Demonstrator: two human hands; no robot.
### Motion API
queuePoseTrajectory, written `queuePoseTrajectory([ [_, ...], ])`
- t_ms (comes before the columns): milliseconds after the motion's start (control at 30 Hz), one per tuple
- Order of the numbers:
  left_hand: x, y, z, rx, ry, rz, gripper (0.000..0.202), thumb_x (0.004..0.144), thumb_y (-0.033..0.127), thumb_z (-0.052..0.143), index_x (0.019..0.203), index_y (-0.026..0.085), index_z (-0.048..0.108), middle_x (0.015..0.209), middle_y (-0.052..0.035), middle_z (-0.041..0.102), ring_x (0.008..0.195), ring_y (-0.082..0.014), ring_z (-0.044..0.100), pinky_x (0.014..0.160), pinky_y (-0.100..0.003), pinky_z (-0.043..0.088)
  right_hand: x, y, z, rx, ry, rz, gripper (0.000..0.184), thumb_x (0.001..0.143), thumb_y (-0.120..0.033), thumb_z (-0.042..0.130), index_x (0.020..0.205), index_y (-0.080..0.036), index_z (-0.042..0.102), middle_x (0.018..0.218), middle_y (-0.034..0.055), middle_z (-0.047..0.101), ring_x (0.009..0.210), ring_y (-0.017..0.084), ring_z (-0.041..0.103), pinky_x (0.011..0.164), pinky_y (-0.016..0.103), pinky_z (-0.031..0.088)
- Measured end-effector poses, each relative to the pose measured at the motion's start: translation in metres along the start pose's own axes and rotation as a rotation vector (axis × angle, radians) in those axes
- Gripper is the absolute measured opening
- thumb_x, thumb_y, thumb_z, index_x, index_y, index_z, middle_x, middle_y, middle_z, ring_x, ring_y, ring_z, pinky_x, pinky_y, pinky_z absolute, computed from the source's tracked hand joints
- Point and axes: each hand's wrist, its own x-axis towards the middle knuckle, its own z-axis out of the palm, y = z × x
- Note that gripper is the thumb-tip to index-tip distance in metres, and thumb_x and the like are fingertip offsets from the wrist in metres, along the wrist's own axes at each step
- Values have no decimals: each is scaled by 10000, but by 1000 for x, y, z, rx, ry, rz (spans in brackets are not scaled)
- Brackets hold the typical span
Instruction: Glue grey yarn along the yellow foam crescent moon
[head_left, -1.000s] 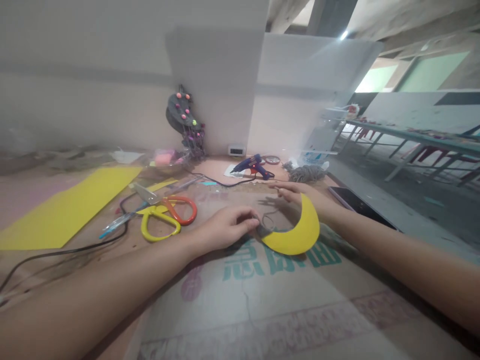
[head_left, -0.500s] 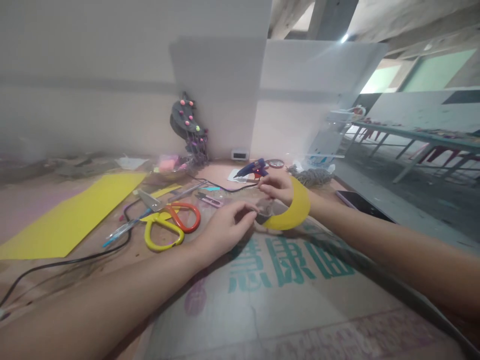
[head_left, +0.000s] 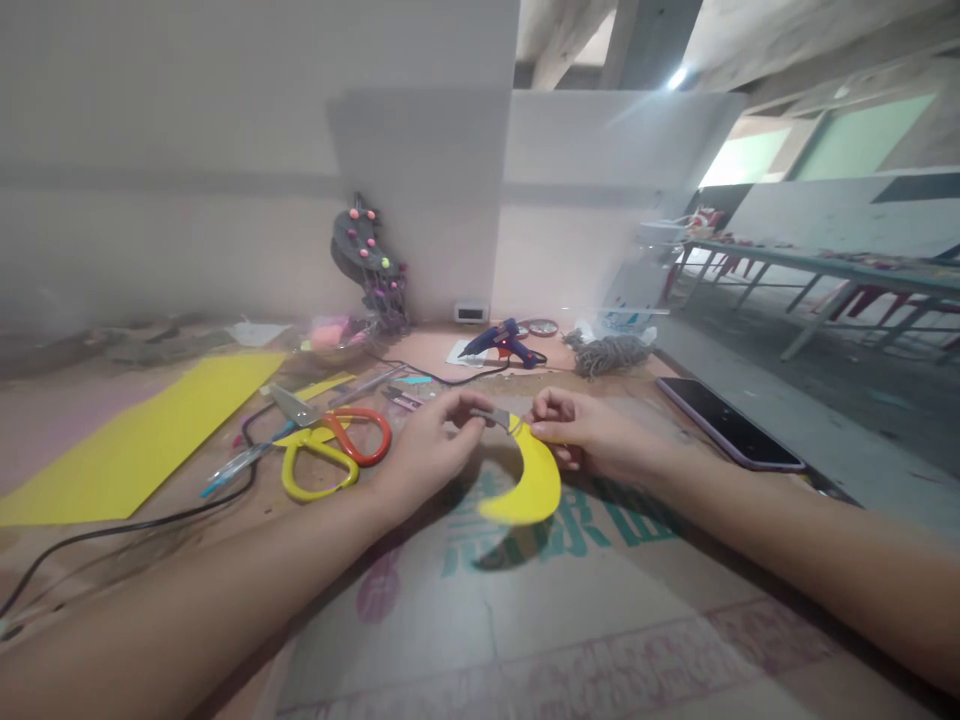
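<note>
A yellow foam crescent [head_left: 534,483] hangs just above the cardboard sheet [head_left: 525,610], held at its upper tip. My right hand [head_left: 589,438] pinches that tip from the right. My left hand [head_left: 433,440] pinches a small grey strip [head_left: 491,414] that meets the same tip from the left. Both hands have their fingers closed. The crescent's lower end points down and left, casting a shadow on the cardboard.
Yellow and orange scissors [head_left: 330,448], a blue pen [head_left: 240,462] and a black cable [head_left: 135,520] lie left. A yellow foam sheet [head_left: 142,425] lies further left. A blue glue gun [head_left: 504,344], grey yarn [head_left: 609,352] and a phone [head_left: 731,423] sit beyond and right.
The crescent has swung from around my right wrist side to hang down between both hands. Both hands drew together and a little nearer to me.
</note>
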Motion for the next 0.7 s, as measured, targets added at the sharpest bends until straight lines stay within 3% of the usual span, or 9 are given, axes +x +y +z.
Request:
queuePoseTrajectory([
  [133, 6, -6, 3, -229, -100, -91, 387, 855, 256, 573, 1232, 188, 525, 1014, -56, 683, 953, -186, 639, 777, -285, 489, 3, 7, -1, -59, 69, -124, 362, 764, -334, 755, 813, -226, 412, 480, -118, 470, 360, 57, 396, 368, 163, 273],
  [200, 10, -12, 5, -302, -166, -109, 283, 882, 354, 552, 1081, 154, 581, 905, -50, 679, 850, -174, 641, 758, -285, 486, 3, 9, 0, -82, 112, -148, 364, 768, -345, 751, 811, -227, 410, 482, -119, 471, 356, 56, 388, 365, 165, 277],
  [300, 13, -17, 5, -186, -164, -101, 338, 888, 479, 538, 847, 154, 620, 802, -28, 650, 741, -153, 602, 703, -271, 459, 2, 9, 4, -107, 148, -170, 378, 752, -356, 758, 805, -222, 409, 578, -106, 515, 376, 41, 398, 366, 167, 295],
  [467, 10, -13, 3, -89, -110, -68, 321, 901, 455, 517, 775, 173, 603, 716, 5, 598, 656, -130, 539, 592, -239, 397, 1, 10, 10, -247, 136, -175, 340, 762, -353, 730, 825, -215, 425, 636, -98, 489, 429, 45, 440, 397, 178, 325],
  [567, 10, -12, 2, -61, -82, -73, 312, 897, 450, 516, 773, 175, 599, 703, 5, 604, 614, -126, 514, 553, -234, 378, 0, 9, 9, -332, 213, -215, 307, 788, -348, 701, 854, -219, 430, 640, -100, 460, 414, 39, 399, 376, 177, 305],
  [633, 10, -12, 1, -32, -75, -68, 321, 899, 454, 509, 770, 175, 600, 708, 2, 608, 608, -126, 509, 548, -235, 376, -1, 7, 7, -381, 273, -245, 294, 803, -358, 684, 937, -219, 463, 745, -69, 523, 411, 34, 405, 355, 185, 313],
  [700, 10, -11, 1, -9, -73, -60, 324, 901, 456, 505, 772, 174, 600, 720, 0, 608, 620, -129, 511, 561, -238, 386, -1, 5, 5, -422, 270, -256, 364, 813, -351, 672, 1103, -228, 489, 1002, 4, 597, 436, 27, 445, 360, 198, 361],
])
